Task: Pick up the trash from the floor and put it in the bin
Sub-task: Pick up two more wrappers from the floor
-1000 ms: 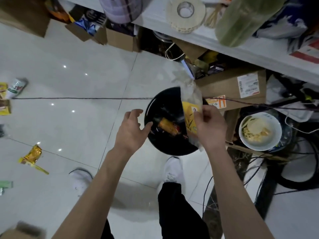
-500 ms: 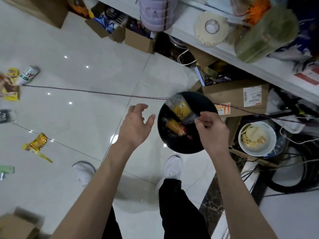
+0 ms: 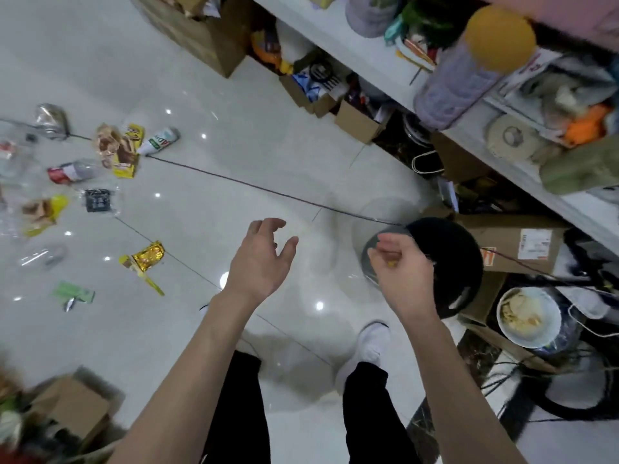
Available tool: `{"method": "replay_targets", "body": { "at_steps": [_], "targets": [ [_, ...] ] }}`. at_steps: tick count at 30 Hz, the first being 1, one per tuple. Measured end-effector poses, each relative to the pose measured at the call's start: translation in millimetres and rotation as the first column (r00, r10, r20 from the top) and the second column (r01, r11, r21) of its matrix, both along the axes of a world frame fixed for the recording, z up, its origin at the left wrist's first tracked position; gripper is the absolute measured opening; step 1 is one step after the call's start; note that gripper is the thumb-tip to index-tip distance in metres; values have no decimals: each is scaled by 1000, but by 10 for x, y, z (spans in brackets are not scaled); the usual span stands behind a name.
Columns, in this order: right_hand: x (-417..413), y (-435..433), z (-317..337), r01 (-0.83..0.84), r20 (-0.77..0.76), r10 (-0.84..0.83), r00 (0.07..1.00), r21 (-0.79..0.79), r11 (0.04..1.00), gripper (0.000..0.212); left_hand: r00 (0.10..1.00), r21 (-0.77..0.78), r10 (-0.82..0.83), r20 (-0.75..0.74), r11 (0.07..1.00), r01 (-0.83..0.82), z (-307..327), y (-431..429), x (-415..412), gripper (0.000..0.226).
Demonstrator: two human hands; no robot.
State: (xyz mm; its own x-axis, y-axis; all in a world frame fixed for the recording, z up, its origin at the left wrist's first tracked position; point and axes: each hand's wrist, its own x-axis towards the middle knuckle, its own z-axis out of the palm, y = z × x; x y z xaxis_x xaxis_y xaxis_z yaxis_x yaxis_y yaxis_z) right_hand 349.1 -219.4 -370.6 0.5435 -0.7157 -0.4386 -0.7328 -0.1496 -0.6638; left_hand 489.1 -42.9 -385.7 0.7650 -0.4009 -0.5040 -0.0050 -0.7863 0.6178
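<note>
The person stands over the white tiled floor [image 3: 241, 122] with both arms out. The left hand [image 3: 259, 259] hangs in the air with fingers spread and relaxed, holding nothing. The right hand [image 3: 402, 276] is right over the near edge of the black bin [image 3: 459, 262], fingers curled inward. A yellow speck shows among them, and I cannot tell whether it is gripped. The trash lies well off to the left of both hands: a gold wrapper [image 3: 147, 257] nearest the left hand, a green packet [image 3: 73, 293] below it, and farther away yellow wrappers [image 3: 125, 152], a white bottle [image 3: 160, 142] and a dark packet [image 3: 97, 199]. A cardboard box [image 3: 522, 242] sits just behind the bin.
</note>
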Motion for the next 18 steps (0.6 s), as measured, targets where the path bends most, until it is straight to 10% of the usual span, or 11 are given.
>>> {"method": "replay_targets", "body": {
  "at_steps": [18],
  "targets": [
    [2719, 3033, 532, -525, 45, 524, 851, 27, 850, 31, 863, 96, 497, 93, 858, -504, 578, 3738, 1695, 39]
  ]
}}
